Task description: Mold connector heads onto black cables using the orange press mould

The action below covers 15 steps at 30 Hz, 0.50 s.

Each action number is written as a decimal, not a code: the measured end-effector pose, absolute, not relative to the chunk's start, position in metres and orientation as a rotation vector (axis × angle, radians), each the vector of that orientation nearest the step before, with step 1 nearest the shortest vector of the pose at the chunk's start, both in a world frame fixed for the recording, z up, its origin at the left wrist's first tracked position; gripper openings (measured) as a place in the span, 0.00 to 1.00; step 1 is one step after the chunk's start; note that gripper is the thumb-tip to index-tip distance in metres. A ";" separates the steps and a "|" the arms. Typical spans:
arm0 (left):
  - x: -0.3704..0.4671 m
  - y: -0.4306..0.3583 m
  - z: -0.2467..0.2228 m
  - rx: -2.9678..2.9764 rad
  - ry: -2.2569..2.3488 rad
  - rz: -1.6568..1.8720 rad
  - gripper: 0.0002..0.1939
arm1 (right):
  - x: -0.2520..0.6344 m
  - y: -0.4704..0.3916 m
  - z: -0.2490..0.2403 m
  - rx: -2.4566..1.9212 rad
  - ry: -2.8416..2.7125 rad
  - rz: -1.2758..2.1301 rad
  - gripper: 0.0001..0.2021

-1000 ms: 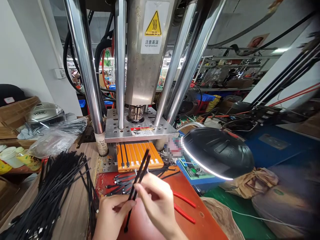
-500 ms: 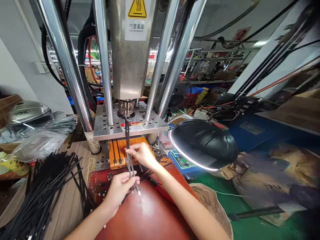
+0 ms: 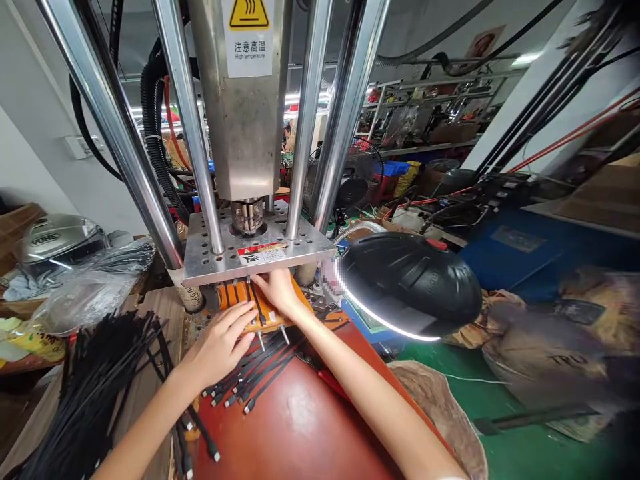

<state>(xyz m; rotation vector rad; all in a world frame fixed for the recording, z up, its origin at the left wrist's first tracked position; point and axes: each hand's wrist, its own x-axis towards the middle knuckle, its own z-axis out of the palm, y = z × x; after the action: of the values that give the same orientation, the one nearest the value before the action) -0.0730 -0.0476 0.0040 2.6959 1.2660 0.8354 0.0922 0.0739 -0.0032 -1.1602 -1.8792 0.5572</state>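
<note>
Under the steel plate [image 3: 260, 257] of the press sits an orange mould block [image 3: 230, 293] with black cables [image 3: 235, 293] lying in its grooves. My left hand [image 3: 225, 337] rests over the block's front left part, its fingers stretched out and slightly apart. My right hand [image 3: 276, 293] reaches beneath the plate onto the block. Its thumb points left beside a cable end, while the other fingers are mostly hidden. Several flat black cables with metal plugs [image 3: 250, 403] spread out below the block on the red-brown mat [image 3: 295, 427].
Above the plate hangs the press's steel head [image 3: 245, 133] with a high-temperature label. Chrome columns [image 3: 190, 127] flank it. A heap of black cables [image 3: 95, 380] lies on the wooden board at left. A black lamp [image 3: 410, 280] glows on the right.
Both hands have moved from the held cables above the mat to the orange block. My right hand went in under the plate; my left fingers straightened. The strands below the press head are gone.
</note>
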 end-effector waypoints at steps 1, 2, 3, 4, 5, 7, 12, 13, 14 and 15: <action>-0.075 -0.041 0.003 2.765 1.302 0.731 0.20 | 0.100 0.061 -0.003 -1.118 -1.911 0.547 0.06; -0.076 -0.037 0.001 2.819 1.319 0.630 0.21 | 0.108 0.047 -0.004 -1.051 -1.971 0.539 0.06; -0.077 -0.036 -0.002 2.859 1.326 0.548 0.22 | 0.116 0.035 -0.007 -0.970 -2.053 0.519 0.07; -0.077 -0.038 -0.005 2.885 1.336 0.490 0.23 | 0.123 0.023 -0.011 -0.890 -2.147 0.475 0.07; -0.077 -0.041 -0.007 2.901 1.357 0.453 0.23 | 0.129 0.013 -0.016 -0.824 -2.238 0.401 0.08; -0.075 -0.050 -0.011 2.928 1.415 0.422 0.25 | 0.137 -0.002 -0.025 -0.782 -2.367 0.209 0.12; -0.060 -0.067 -0.013 2.902 1.641 0.443 0.29 | 0.139 -0.013 -0.023 -0.949 -2.514 0.058 0.21; -0.056 -0.067 -0.012 2.871 1.691 0.441 0.31 | 0.139 -0.013 -0.018 -0.984 -2.546 0.087 0.23; -0.052 -0.065 -0.010 2.835 1.734 0.429 0.32 | 0.138 -0.012 -0.013 -1.019 -2.575 0.119 0.25; -0.049 -0.062 -0.008 2.796 1.771 0.408 0.33 | 0.137 -0.010 -0.008 -1.052 -2.601 0.146 0.25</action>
<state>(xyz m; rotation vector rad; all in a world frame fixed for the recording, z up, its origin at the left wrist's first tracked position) -0.0487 -0.0622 -0.0085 2.7956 1.7714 0.4078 0.1374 -0.0100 -0.0081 -1.0519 -2.6011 0.1464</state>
